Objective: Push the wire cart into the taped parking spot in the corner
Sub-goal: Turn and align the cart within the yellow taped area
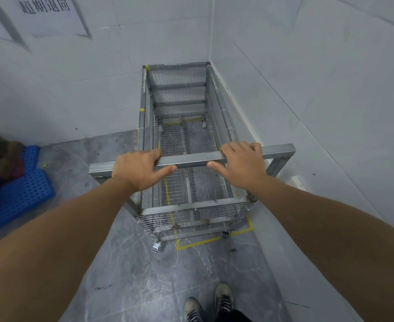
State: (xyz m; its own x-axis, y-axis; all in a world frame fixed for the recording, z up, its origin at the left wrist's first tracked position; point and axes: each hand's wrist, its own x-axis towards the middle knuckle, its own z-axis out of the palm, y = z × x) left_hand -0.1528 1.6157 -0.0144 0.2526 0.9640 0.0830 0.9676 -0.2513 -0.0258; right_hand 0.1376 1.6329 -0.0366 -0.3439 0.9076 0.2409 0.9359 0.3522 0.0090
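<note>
- The wire cart (182, 140) stands lengthwise along the right wall (307, 89), its far end close to the corner; whether it touches the back wall is hard to tell from this angle.
- Both hands sit on the handle bar (191, 160) at the near end. The left hand (138, 169) has its grip loose, fingers curled over the bar and thumb stretched along its near face; the right hand (242, 163) rests the same way, fingers draped over the top and thumb pointing inward. Neither is clenched.
- The yellow tape (200, 243) marks the near edge of the parking spot on the floor (133, 263). The cart's near left caster (156, 247) looks to sit just outside the taped corner, so the cart seems shifted or skewed left.
- To finish well, close both grips properly on the bar first; loose hands will slip when steering.
- Press forward and ease the near end toward the right wall, so that the left caster comes inside the tape.
- Go slowly: the frame is near the wall and may scrape.
- Check all casters against the tape before letting go.
</note>
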